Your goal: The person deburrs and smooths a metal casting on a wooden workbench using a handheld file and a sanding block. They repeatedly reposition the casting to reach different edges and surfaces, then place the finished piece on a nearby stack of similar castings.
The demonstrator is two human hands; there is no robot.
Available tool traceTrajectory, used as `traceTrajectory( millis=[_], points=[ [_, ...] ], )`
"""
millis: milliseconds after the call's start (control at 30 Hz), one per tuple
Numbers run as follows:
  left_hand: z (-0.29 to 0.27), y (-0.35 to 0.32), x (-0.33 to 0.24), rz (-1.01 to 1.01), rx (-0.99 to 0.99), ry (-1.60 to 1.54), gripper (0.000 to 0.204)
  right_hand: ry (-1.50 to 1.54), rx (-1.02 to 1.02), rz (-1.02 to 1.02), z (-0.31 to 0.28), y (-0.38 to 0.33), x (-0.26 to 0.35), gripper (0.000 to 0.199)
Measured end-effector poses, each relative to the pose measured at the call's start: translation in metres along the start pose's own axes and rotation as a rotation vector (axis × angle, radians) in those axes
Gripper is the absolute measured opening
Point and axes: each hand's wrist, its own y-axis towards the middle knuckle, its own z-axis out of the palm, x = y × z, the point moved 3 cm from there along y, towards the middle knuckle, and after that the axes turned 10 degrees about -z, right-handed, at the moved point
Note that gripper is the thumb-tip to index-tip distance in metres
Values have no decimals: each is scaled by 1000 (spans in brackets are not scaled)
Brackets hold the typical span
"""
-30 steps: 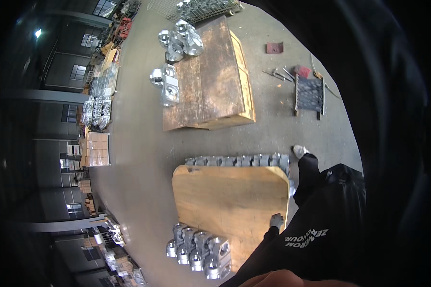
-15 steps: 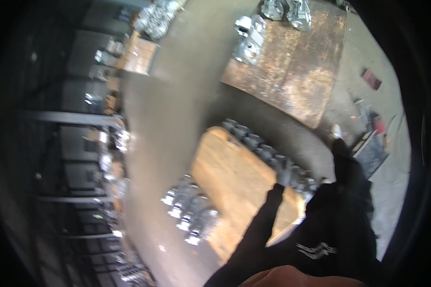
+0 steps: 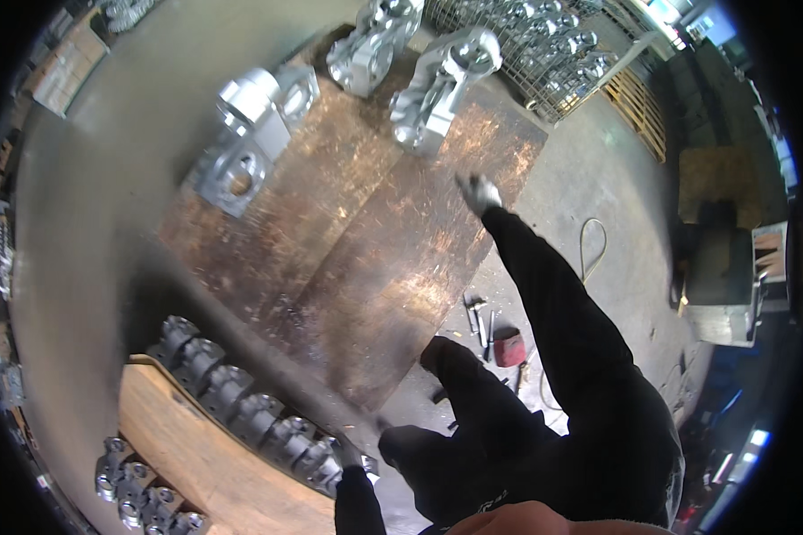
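Observation:
My right hand point(image 3: 479, 192), in a pale glove, reaches over a large worn brown board point(image 3: 357, 241). Its fingers point outward and hold nothing that I can see. The closest large metal casting point(image 3: 433, 98) lies beyond it at the board's far edge, apart from the hand. Another silver casting point(image 3: 366, 53) and a blurred casting point(image 3: 250, 134) lie along the same board to the left. Low in the view, my left hand point(image 3: 350, 453) is at the near end of a row of grey castings point(image 3: 259, 415); its fingers are blurred and partly hidden against the metal.
The row lines one edge of a light wooden table point(image 3: 205, 455); smaller castings point(image 3: 138, 490) sit along its other side. Hand tools point(image 3: 479, 321) and a red object point(image 3: 509, 348) lie on the floor. A wire cage point(image 3: 540, 71) of castings stands behind, beside a wooden pallet point(image 3: 638, 111).
The view has swung right, bringing the brown board and its castings to the middle. My right arm now stretches out over the board. My left hand stays by the castings row.

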Motion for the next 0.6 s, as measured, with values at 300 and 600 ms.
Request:
traceTrajectory(
  millis=[300, 600],
  points=[
    [142, -1, -123, 126, -370, 410, 56, -40, -243, -231, 50, 194, -38, 75],
    [155, -29, -131, 252, -614, 163, 32, -167, -179, -183, 82, 176, -29, 69]
  ],
)
